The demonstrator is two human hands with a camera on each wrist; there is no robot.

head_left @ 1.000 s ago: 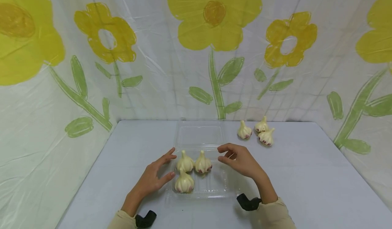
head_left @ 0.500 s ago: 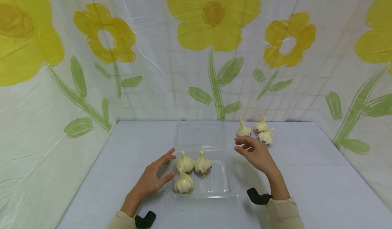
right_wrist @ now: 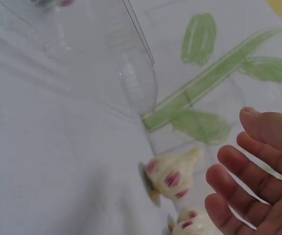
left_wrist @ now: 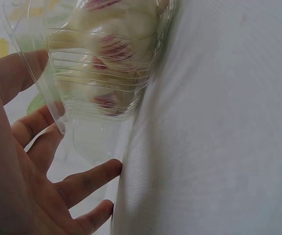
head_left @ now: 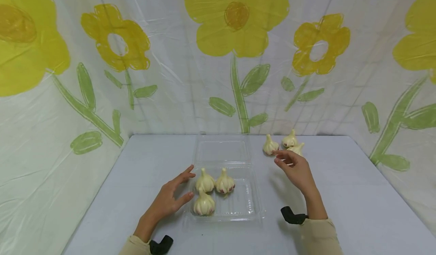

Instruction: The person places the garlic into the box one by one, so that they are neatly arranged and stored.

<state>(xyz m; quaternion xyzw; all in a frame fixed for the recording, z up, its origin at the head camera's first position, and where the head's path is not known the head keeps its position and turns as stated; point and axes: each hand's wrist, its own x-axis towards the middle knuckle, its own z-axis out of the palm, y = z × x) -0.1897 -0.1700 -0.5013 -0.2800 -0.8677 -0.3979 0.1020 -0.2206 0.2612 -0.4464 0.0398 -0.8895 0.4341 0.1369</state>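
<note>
A clear plastic clamshell box (head_left: 240, 205) lies opened on the table with its lid (head_left: 223, 150) folded back. Three garlic bulbs fill its left part: a front bulb (head_left: 204, 204), a rear left bulb (head_left: 205, 181) and one beside it (head_left: 225, 181). My left hand (head_left: 170, 196) rests at the box's left edge; in the left wrist view its fingertips are at the clear rim (left_wrist: 57, 115). Over at the right, my right hand (head_left: 296, 169) holds nothing, its fingers loosely bent. It is close in front of three more bulbs: a left one (head_left: 271, 146), a back one (head_left: 290, 138) and a partly hidden one (head_left: 297, 149).
The table (head_left: 153, 156) has a white cover and ends at the back against a hanging white sheet (head_left: 170, 96) printed with yellow flowers. Black wrist mounts (head_left: 293, 215) stick out beside both beige sleeves (head_left: 320, 234).
My right hand has moved from above the box's right side rightward and away from me, to the three bulbs at the back right. The left hand has stayed at the box.
</note>
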